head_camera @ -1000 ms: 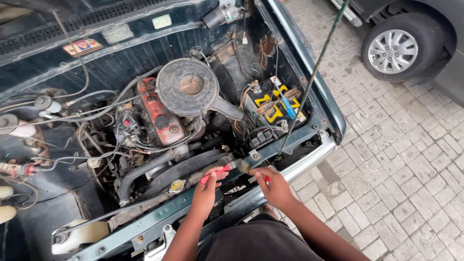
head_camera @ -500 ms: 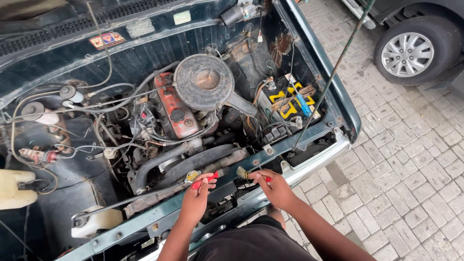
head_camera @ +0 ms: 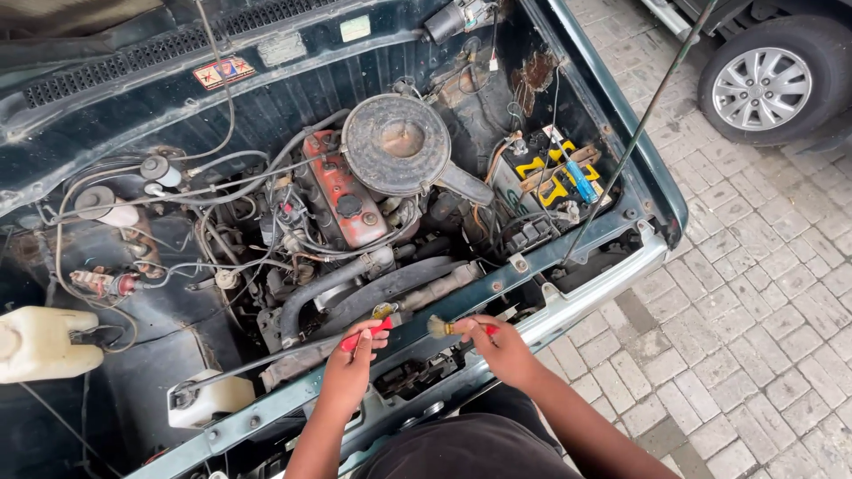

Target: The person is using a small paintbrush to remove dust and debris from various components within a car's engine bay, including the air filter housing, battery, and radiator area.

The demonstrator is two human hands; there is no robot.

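Left hand point(head_camera: 348, 365) grips red-handled tool point(head_camera: 366, 332) | right hand point(head_camera: 499, 344) grips small brush point(head_camera: 441, 327) (over radiator)

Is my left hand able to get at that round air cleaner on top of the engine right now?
Probably yes: left hand holds a red-handled tool, and only low hoses lie before the air cleaner.

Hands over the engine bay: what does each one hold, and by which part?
Left hand: a red-handled tool, by its handle. Right hand: a small brush, by its handle.
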